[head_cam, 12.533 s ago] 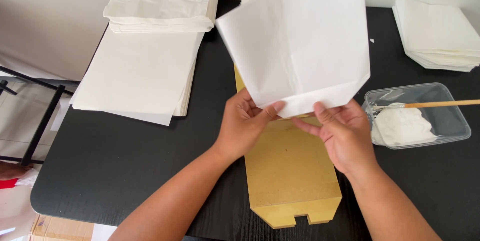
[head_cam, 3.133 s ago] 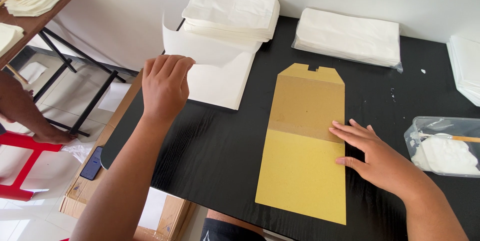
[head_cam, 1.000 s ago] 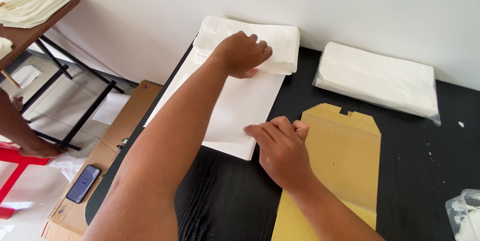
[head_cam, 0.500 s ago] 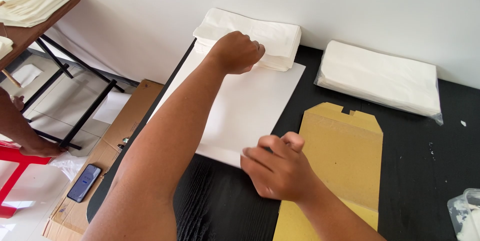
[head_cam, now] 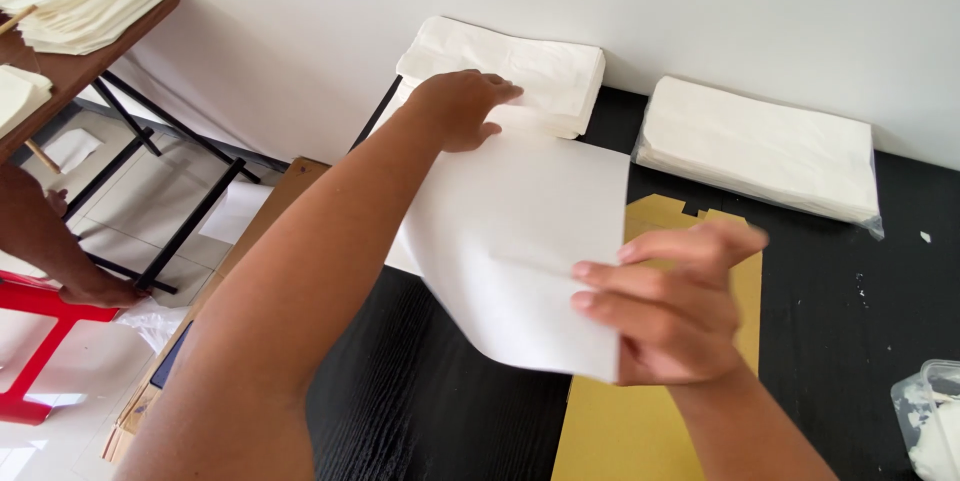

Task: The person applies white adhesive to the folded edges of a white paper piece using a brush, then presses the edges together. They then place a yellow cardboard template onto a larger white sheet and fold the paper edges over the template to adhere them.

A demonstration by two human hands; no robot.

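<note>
Sheet lifted over the table's left side | right hand pinches its near corner, left hand grips its far edge by the stack | step: taking a fresh sheet | next likely needs squaring on the template

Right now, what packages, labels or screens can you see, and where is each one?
Clear plastic pack of white paper: flat rectangle, far edge of the black table, against the wall.
Clear plastic tub: lower right corner, white stuff inside.
No labels or screens that I can make out.
</note>
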